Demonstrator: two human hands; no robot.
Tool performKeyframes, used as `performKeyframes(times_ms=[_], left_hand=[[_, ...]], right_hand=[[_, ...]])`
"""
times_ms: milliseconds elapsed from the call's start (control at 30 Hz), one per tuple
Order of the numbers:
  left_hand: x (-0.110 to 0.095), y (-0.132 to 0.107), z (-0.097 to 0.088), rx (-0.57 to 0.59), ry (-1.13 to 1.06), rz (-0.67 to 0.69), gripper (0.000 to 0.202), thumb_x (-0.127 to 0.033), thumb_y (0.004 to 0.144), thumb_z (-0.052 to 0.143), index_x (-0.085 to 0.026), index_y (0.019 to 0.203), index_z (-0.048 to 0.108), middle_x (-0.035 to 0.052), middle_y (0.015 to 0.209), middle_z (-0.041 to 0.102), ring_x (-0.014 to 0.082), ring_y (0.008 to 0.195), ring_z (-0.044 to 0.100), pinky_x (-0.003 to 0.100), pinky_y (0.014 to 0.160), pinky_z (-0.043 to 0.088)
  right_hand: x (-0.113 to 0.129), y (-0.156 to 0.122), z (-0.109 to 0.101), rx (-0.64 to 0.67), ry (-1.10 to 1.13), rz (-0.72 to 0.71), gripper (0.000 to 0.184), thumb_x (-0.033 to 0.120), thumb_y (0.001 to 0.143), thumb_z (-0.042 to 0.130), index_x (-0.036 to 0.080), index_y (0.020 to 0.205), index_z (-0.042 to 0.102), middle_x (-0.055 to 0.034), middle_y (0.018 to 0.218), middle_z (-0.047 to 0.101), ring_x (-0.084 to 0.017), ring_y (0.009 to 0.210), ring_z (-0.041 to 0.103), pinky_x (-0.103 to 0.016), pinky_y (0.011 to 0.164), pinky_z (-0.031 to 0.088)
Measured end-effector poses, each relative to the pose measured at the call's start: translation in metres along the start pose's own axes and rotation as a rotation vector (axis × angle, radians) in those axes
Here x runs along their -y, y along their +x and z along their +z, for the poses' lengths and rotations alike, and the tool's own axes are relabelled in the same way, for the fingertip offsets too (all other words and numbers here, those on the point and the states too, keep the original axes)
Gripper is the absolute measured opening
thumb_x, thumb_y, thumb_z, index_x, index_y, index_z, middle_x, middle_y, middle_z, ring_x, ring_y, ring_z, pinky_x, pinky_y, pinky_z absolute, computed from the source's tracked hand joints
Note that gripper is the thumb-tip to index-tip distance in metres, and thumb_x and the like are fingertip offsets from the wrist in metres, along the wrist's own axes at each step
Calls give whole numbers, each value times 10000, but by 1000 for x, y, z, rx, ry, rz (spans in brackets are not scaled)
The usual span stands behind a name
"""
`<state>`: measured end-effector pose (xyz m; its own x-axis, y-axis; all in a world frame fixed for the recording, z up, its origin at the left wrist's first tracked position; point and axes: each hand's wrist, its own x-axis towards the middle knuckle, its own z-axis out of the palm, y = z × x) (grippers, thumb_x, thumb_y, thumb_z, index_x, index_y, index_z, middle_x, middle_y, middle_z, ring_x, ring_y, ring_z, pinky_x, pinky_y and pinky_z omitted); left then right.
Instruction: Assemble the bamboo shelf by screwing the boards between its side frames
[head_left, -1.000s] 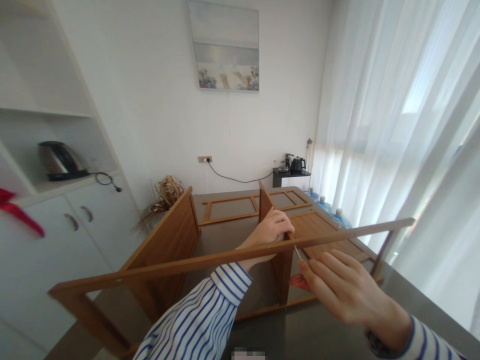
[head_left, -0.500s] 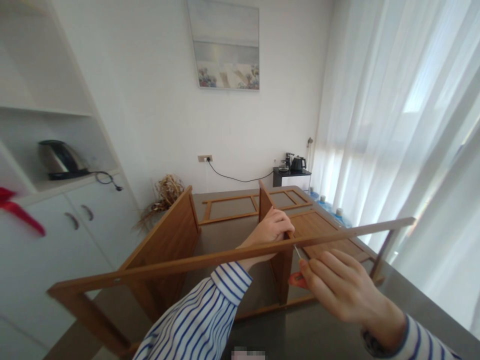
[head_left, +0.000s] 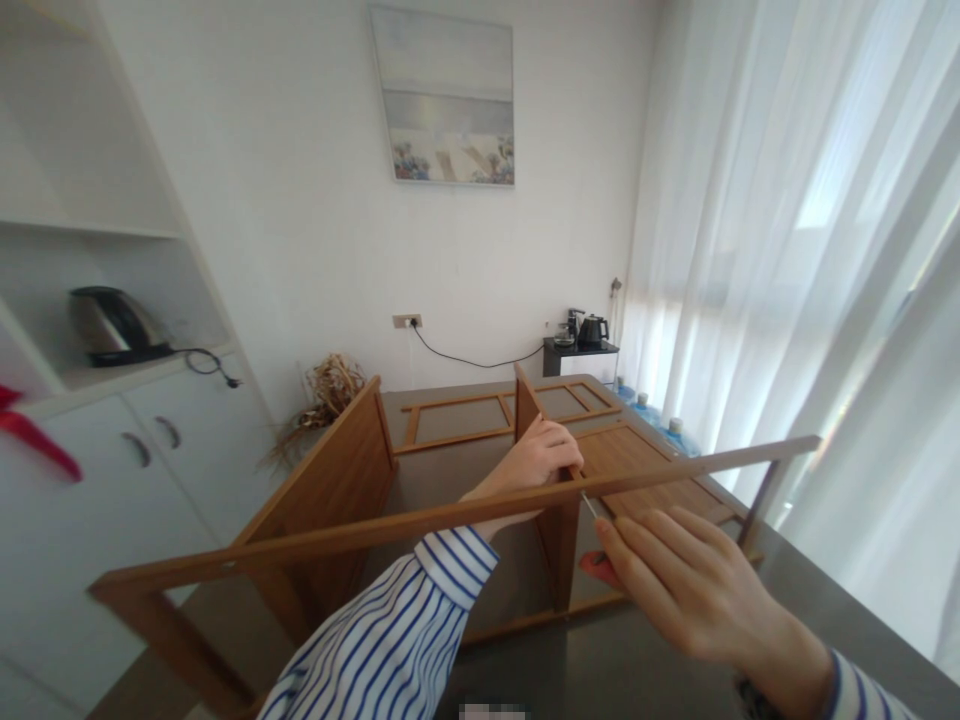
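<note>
My right hand (head_left: 686, 585) is closed around a screwdriver (head_left: 598, 567) with a red handle, mostly covered by my fingers. Its thin metal shaft slants up to the long front rail (head_left: 420, 518) of a brown wooden frame, and the tip meets the rail where a middle panel (head_left: 561, 550) joins it. Behind the rail, my left hand (head_left: 544, 455) is wrapped around the top edge of that panel. A second wooden panel (head_left: 330, 475) stands upright at the left of the frame. Whatever screw sits at the tip is too small to make out.
The frame stands on a grey table (head_left: 630, 660). Farther back lie a flat open wooden frame (head_left: 461, 437) and a flat wooden panel (head_left: 637, 455). Water bottles (head_left: 675, 435) line the curtain side; white cabinets (head_left: 112, 520) stand at left.
My right hand has turned slightly around the screwdriver, so less of the red handle shows. My left hand keeps its hold on the panel. The whole view has shifted a little.
</note>
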<state>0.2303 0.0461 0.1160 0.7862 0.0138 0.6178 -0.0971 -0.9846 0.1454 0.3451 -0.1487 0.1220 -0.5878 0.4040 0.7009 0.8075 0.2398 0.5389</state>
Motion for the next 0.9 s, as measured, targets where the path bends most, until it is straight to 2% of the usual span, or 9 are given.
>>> performKeyframes(times_ms=[167, 300, 433, 533, 633, 767, 900], left_hand=[[5, 1, 1, 42, 18, 4, 248, -227, 938, 417, -181, 768, 592, 20, 835, 615, 148, 898, 513, 332, 981, 312], [3, -2, 1, 0, 27, -11, 288, -201, 949, 359, -186, 784, 594, 25, 863, 619, 141, 907, 534, 356, 1030, 283], [-5, -9, -2, -14, 8, -2, 165, -187, 918, 418, -195, 941, 581, 61, 1039, 622, 167, 1062, 523, 377, 1062, 273], [-9, -12, -3, -2, -5, -5, 212, -181, 887, 470, -202, 1083, 550, 85, 1170, 591, 191, 1183, 469, 399, 1088, 250], [-8, -12, -3, 2, -15, -21, 171, -175, 889, 466, -202, 1032, 556, 79, 1131, 603, 193, 1162, 481, 417, 1092, 241], [-4, -9, 1, -38, -63, 30, 84, -150, 871, 486, -181, 923, 544, 82, 1063, 603, 190, 1107, 494, 381, 1028, 331], [-3, -9, 5, -73, -94, 46, 100, -120, 871, 449, -177, 904, 525, 87, 1030, 593, 188, 1074, 490, 362, 977, 379]], right_hand=[[6, -1, 5, -7, 19, 30, 166, 192, 834, 660, 69, 945, 643, -66, 737, 674, -157, 657, 623, -318, 609, 451], [8, -5, 8, -9, 44, 79, 184, 207, 848, 645, 77, 977, 633, -65, 748, 674, -155, 685, 635, -304, 618, 464], [7, -4, 6, 15, 62, 85, 205, 233, 854, 639, 80, 990, 634, -79, 789, 688, -165, 724, 639, -309, 642, 473], [6, -3, 2, 33, 37, 68, 214, 244, 861, 630, 81, 999, 639, -88, 828, 700, -181, 757, 637, -327, 667, 470], [5, -3, -3, 60, -9, 35, 223, 227, 871, 613, 68, 1025, 642, -101, 874, 704, -199, 787, 635, -348, 693, 461], [5, -4, -8, 102, -67, 3, 246, 183, 876, 587, 51, 1077, 638, -118, 936, 697, -214, 807, 622, -358, 696, 450], [7, -3, -8, 97, -95, -9, 201, 169, 874, 582, 60, 1027, 653, -110, 892, 694, -196, 756, 604, -352, 662, 440]])
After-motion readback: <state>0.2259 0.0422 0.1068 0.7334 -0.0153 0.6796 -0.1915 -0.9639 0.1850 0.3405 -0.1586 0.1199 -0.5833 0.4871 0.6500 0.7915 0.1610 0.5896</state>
